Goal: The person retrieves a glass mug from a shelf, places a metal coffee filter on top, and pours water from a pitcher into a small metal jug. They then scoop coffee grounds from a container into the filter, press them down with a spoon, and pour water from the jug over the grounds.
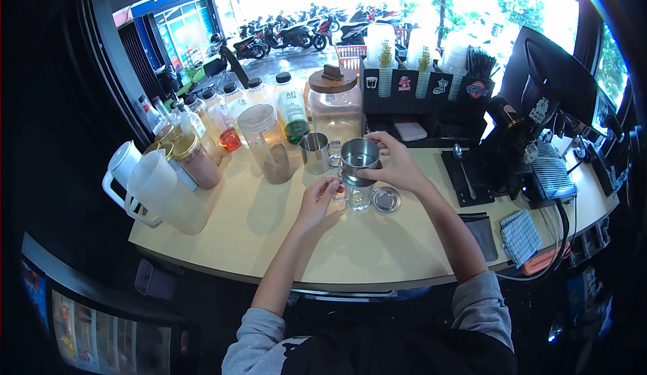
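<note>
A metal drip coffee filter sits at the top of a clear glass mug, near the middle of the counter. My right hand grips the filter from its right side, thumb in front and fingers behind the rim. At the mug's left, my left hand is closed in a pinch around the glass handle. Just behind stands a steel cup with its handle turned right. A small round metal lid lies on the counter to the right of the mug.
A jar of brown powder and a large wooden-lidded jar stand behind. Bottles and plastic pitchers fill the left. On the right are a spoon on a black mat, a checked cloth and a coffee machine.
</note>
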Motion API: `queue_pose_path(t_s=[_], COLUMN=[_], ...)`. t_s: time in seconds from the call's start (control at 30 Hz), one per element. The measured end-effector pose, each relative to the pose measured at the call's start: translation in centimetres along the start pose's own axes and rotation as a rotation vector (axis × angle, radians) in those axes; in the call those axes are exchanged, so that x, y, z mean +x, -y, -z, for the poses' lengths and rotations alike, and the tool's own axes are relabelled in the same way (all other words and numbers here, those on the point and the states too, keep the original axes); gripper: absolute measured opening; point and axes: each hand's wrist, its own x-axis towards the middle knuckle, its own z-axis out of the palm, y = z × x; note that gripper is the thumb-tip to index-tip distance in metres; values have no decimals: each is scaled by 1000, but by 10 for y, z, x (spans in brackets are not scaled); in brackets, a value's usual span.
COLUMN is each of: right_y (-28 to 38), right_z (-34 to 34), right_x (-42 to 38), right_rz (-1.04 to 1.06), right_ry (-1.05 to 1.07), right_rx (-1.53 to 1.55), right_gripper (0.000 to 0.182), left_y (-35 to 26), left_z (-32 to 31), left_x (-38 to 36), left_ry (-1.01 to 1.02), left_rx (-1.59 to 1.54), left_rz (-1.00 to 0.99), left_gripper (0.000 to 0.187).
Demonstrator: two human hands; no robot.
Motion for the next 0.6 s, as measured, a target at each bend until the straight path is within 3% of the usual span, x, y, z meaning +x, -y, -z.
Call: queue_pose_path(t_s=[0.2,0.27,0.3,0.37,0.4,0.5,0.53,0.6], right_y=[-17,-17,-14,-6,-1,6,8,13], right_z=[-2,-2,-1,3,7,14,17,21], right_x=[-8,-10,-12,-17,-21,-34,-40,-52], right_rz=[23,32,36,1,42,68,86,106], right_ry=[-52,-62,-68,-167,-194,-227,-214,-208], right_rx=[105,38,37,61,32,58,69,80], right_gripper=[71,82,82,86,82,77,75,74], left_y=[13,26,23,19,33,54,59,61], left_z=[0,6,7,6,8,1,-2,-1], left_x=[13,21,24,32,41,67,76,84], left_ry=[57,-329,-326,-573,-548,-587,-635,-582], left_rx=[-39,6,7,356,459,434,400,272], left_rz=[4,-135,-141,-137,-184,-262,-168,-73], left_gripper=[27,33,33,55,82,95,104,104])
